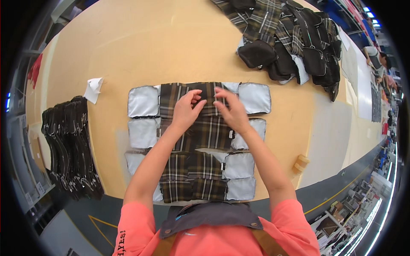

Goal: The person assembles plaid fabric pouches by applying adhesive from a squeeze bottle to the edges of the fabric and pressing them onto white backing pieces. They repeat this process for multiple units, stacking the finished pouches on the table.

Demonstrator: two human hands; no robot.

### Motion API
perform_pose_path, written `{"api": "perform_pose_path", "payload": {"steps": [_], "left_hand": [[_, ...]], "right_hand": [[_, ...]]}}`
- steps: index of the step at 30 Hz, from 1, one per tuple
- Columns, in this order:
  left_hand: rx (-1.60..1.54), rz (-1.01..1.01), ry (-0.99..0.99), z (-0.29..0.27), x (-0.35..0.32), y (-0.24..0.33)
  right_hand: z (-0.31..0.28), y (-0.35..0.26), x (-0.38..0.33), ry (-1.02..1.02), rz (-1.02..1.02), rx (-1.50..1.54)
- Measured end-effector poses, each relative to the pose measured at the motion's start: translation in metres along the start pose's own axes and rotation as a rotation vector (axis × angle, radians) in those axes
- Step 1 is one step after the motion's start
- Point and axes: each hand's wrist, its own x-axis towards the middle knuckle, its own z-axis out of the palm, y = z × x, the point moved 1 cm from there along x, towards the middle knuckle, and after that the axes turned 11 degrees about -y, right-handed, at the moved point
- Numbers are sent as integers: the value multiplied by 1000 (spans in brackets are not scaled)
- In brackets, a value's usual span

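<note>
Several plaid fabric pieces (209, 132) in black, brown and white lie in rows before me, with pale grey-white lining pockets (143, 102) spread out at both sides. Over the farthest plaid piece (171, 96) are both my hands, close together. My left hand (187, 109) has its fingers bent and its thumb apart, holding nothing visible. Slightly smeared by motion, my right hand (231, 110) has its fingers spread beside the right end of that piece, near another lining pocket (255, 98). Whether the fingertips touch the cloth is hard to tell.
A stack of dark pieces with zippers (70, 147) lies at the table's left edge, by a white scrap (93, 89). At the far right sits a heap of plaid and black sewn parts (290, 42). A tan roll of tape (301, 164) stands at the right. People work farther off.
</note>
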Motion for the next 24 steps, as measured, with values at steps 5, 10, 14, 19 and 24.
{"api": "perform_pose_path", "payload": {"steps": [5,10,14,19,24], "left_hand": [[21,5,-22,6,-3,0],[19,-13,-79,2,-3,13],[-59,15,36,-17,-22,27],[-164,5,92,-30,-55,43],[-319,-52,152,-32,-78,44]], "right_hand": [[-75,3,64,444,-93,-1004],[-116,70,105,304,33,-1066],[-169,49,122,555,131,-560],[-321,-7,129,754,-30,-487],[-355,-183,144,709,-189,-736]]}}
